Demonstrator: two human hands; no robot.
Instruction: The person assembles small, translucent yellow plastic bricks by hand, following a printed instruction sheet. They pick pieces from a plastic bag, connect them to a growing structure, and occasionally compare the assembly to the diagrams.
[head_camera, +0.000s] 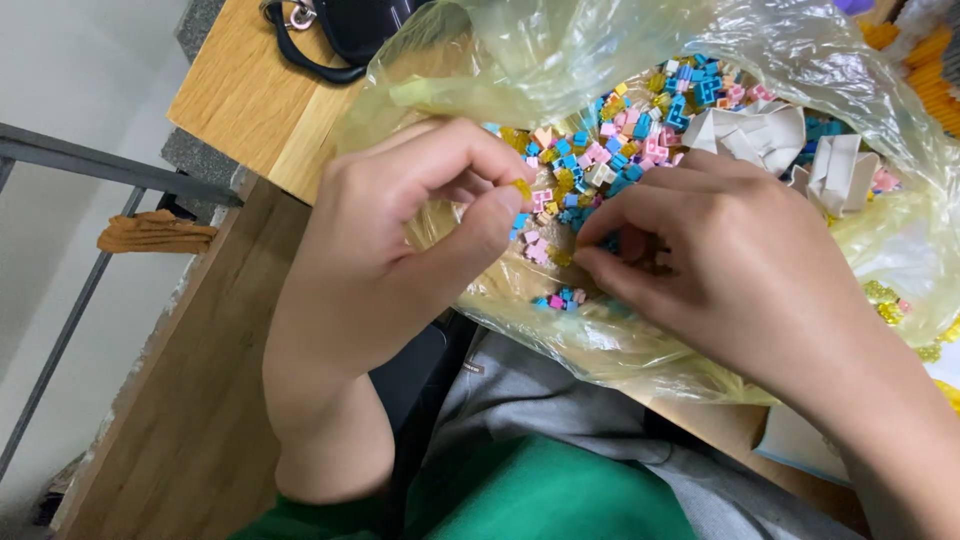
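Note:
A clear yellowish plastic bag (560, 60) lies open on a wooden table (250, 100), with several tiny pink, blue and yellow building bricks (600, 155) spread inside. My left hand (400, 240) pinches a small yellow brick (522, 188) between thumb and forefinger at the bag's left side. My right hand (720, 260) rests in the pile, its fingertips closed on a small blue brick (610, 242) that is mostly hidden. White folded paper pieces (760, 135) lie among the bricks at the upper right.
A black bag with a strap (330, 40) sits at the table's far edge. A grey metal rail (100, 165) with an orange-brown cloth (155, 232) stands to the left. Yellow brick parts (920, 60) lie at the right. Green and grey clothing (540, 470) is below.

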